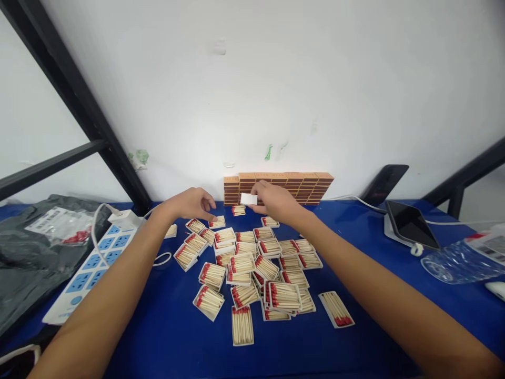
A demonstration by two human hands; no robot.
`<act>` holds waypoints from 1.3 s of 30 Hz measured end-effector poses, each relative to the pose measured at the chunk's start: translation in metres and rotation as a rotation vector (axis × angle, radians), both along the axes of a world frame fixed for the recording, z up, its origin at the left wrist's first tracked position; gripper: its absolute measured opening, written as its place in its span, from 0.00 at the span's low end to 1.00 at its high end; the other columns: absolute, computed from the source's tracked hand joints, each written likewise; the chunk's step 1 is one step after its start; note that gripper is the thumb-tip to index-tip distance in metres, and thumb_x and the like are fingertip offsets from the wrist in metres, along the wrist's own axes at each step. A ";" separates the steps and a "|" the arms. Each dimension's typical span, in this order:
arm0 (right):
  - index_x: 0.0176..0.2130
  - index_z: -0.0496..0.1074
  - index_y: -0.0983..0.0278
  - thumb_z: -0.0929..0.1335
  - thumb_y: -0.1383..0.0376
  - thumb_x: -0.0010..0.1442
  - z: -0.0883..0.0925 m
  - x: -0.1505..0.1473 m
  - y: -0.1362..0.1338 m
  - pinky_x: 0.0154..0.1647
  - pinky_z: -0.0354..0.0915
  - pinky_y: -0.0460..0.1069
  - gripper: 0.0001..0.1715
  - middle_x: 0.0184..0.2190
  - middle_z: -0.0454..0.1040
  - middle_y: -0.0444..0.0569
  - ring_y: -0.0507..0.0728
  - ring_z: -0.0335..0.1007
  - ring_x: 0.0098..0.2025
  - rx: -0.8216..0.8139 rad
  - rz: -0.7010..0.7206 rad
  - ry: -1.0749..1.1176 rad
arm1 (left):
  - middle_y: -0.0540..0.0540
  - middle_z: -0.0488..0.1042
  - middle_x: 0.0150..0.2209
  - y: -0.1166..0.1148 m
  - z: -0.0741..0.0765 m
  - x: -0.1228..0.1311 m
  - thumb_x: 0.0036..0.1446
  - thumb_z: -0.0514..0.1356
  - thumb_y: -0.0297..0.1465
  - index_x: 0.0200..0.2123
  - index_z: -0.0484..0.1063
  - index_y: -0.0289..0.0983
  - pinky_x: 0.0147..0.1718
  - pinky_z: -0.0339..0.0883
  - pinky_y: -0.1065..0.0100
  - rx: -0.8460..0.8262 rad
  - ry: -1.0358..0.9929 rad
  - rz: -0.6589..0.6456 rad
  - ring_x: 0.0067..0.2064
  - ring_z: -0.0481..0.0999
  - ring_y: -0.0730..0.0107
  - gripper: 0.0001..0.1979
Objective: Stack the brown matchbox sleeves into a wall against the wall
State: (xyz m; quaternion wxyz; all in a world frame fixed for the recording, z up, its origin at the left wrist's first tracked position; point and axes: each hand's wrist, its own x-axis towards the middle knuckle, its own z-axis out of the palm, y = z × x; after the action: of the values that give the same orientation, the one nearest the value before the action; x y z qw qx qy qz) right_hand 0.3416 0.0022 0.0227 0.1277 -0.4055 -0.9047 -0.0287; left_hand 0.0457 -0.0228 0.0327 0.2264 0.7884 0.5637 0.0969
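My right hand [274,201] holds a small white matchbox tray [248,199] between thumb and fingers, in front of the stacked matchboxes [290,185]. A plain white face of that tray points toward me; its inside is hidden. Just below it some red-tipped matches [239,210] lie close to the stack. My left hand [193,204] is open, thumb and fingers apart, with the thumb tip at the edge of a match-filled tray [216,222]. Many more white trays of matches [242,263] lie loosely heaped across the blue table, between my arms.
A white power strip [98,255] with a plugged-in charger [124,218] stands left, beside a dark plastic bag [51,247]. On the right are two phones [412,223] [384,183], cables and clear plastic wrapping [461,260]. Behind the stack rises a white wall [276,105].
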 end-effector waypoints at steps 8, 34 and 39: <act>0.42 0.73 0.62 0.72 0.59 0.60 -0.017 0.131 0.005 0.36 0.63 0.53 0.13 0.40 0.78 0.55 0.63 0.74 0.39 0.023 -0.307 0.127 | 0.45 0.83 0.33 -0.002 -0.012 0.023 0.38 0.73 0.40 0.34 0.83 0.40 0.34 0.67 0.65 -0.019 0.123 -0.048 0.35 0.79 0.60 0.18; 0.43 0.81 0.64 0.68 0.72 0.61 -0.012 -0.014 -0.006 0.40 0.64 0.49 0.13 0.42 0.81 0.54 0.59 0.74 0.44 -0.229 0.252 0.019 | 0.46 0.83 0.34 -0.001 -0.033 0.050 0.50 0.70 0.36 0.38 0.85 0.37 0.33 0.64 0.68 0.088 -0.106 -0.235 0.33 0.73 0.68 0.13; 0.47 0.81 0.66 0.63 0.77 0.61 -0.029 -0.023 0.000 0.41 0.63 0.49 0.21 0.45 0.82 0.56 0.60 0.75 0.45 -0.210 0.257 0.005 | 0.47 0.83 0.34 0.000 -0.031 0.043 0.48 0.68 0.30 0.39 0.86 0.38 0.32 0.64 0.68 0.073 -0.061 -0.223 0.33 0.73 0.68 0.13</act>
State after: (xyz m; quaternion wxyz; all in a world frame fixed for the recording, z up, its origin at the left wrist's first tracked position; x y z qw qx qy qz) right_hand 0.3189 0.0023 -0.0067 0.0894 -0.2978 -0.9468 0.0833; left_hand 0.0886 -0.0224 0.0018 0.2239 0.8507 0.4612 0.1157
